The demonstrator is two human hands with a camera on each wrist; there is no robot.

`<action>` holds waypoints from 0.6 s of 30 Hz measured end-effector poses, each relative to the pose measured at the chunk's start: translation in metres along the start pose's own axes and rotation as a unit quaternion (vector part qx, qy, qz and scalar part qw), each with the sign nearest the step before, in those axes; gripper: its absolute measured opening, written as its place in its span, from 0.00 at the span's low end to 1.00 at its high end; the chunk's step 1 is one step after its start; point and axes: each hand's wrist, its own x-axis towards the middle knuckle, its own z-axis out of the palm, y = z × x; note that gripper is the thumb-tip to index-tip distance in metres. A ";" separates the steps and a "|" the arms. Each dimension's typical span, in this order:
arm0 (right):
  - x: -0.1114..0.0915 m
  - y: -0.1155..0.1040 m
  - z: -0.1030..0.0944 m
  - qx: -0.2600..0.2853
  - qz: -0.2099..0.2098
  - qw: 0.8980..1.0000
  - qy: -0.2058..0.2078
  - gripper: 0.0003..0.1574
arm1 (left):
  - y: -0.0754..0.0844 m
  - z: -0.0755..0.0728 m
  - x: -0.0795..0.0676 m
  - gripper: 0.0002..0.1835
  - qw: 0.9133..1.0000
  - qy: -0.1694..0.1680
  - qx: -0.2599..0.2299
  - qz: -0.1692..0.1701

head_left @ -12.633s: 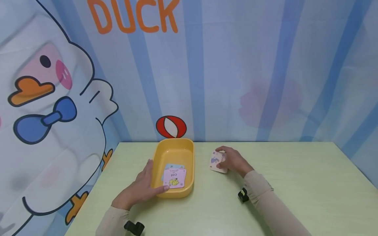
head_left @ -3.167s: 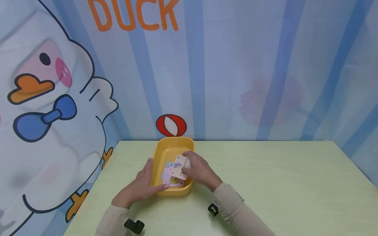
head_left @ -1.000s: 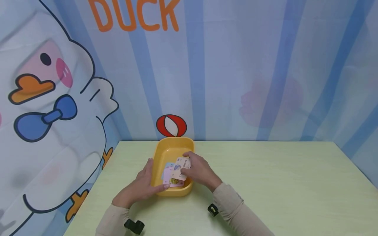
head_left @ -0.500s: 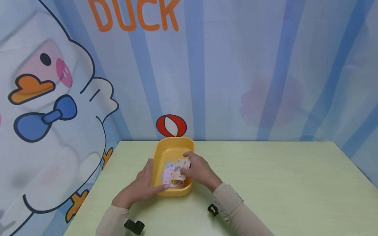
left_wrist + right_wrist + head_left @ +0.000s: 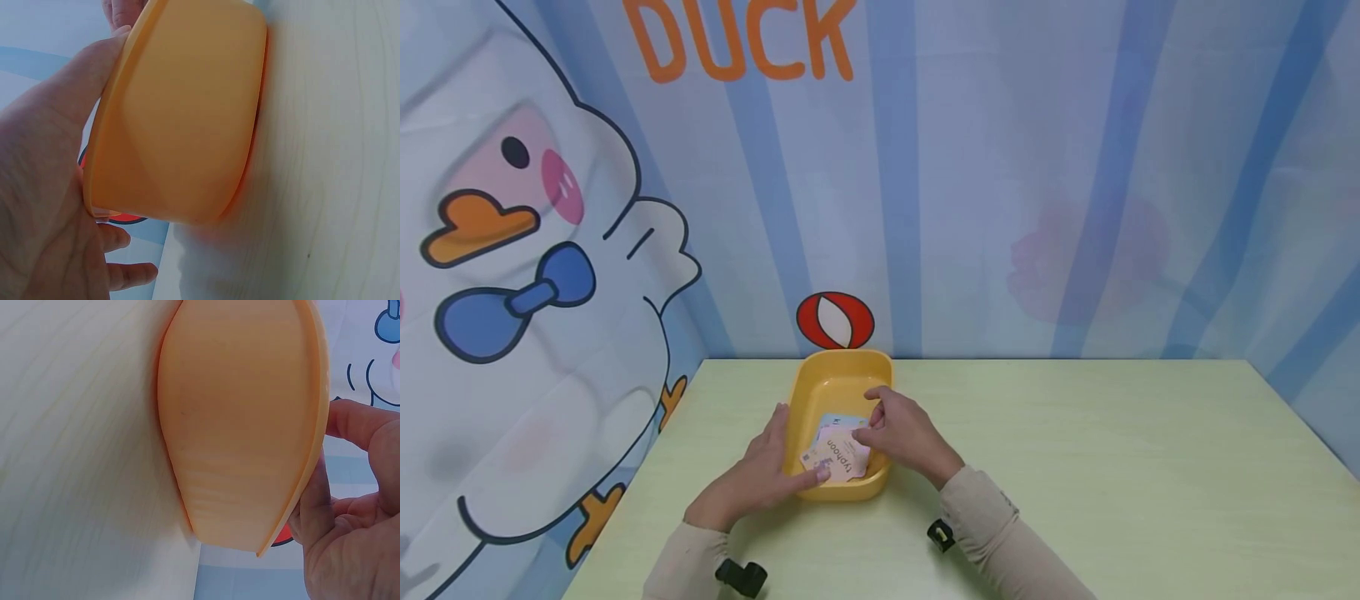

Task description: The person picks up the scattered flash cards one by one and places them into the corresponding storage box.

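A yellow plastic tub [image 5: 842, 375] stands on the table with several word cards in it. Uppermost is a cream card [image 5: 841, 454] printed "typhoon", lying over a pink card [image 5: 863, 452] and a blue card [image 5: 833, 419]. My left hand [image 5: 760, 475] holds the tub's left rim, thumb over the edge and fingers along the outside; the left wrist view shows the tub's outer wall [image 5: 175, 119] beside the palm. Above the right rim, my right hand [image 5: 906, 433] has nothing in its fingers, with forefinger and thumb apart over the cards.
The pale green table [image 5: 1075, 467] extends to the right of the tub. Behind it hangs a blue striped backdrop [image 5: 985, 167], with a large printed duck [image 5: 617, 350] at the left. A black wrist camera [image 5: 741, 577] sits near the left sleeve.
The typhoon card, earlier picked from the table and brought over the tub, has left my right fingers and dropped onto the other cards. My left hand has stayed on the rim.
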 end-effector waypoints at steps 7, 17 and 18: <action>0.000 0.000 0.000 0.001 0.002 1.000 0.003 0.39 | 0.001 0.000 -0.001 0.68 1.000 -0.002 0.003 -0.004; -0.001 0.000 -0.002 0.016 -0.002 1.000 -0.005 0.39 | 0.000 0.000 0.000 0.67 1.000 -0.001 0.011 -0.002; -0.001 0.000 -0.002 0.016 -0.001 1.000 -0.006 0.38 | 0.000 0.000 0.000 0.67 1.000 -0.001 0.014 -0.001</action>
